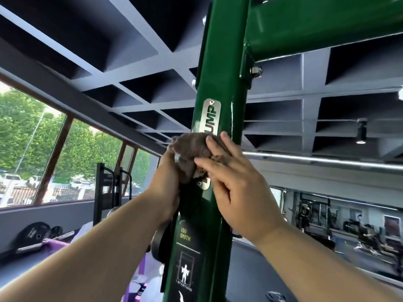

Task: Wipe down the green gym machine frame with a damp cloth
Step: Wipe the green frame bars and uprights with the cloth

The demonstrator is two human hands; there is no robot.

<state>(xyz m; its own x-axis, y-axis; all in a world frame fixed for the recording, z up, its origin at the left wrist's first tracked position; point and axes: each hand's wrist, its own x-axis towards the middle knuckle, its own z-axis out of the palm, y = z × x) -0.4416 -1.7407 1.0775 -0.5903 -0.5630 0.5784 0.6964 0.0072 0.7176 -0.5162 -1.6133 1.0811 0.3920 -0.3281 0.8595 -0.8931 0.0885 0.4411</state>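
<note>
Left hand (166, 182) clamped round brown cloth (192, 147), right hand (238, 190) straight-fingered atop it, against green frame (220, 73).

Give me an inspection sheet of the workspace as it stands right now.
Surface: green post, glossy, bolted to a green crossbeam; a black label sits lower down.
Job's things: brown cloth bunched against the post, covering the middle of the metal nameplate.
Clutter: weight plates low at the left wall.
Hands: left hand grips the cloth from the left; right hand presses on it with straight fingers.
Cables: nothing seen.
Surroundings: windows at left, grid ceiling overhead, blurred gym machines far right.
</note>
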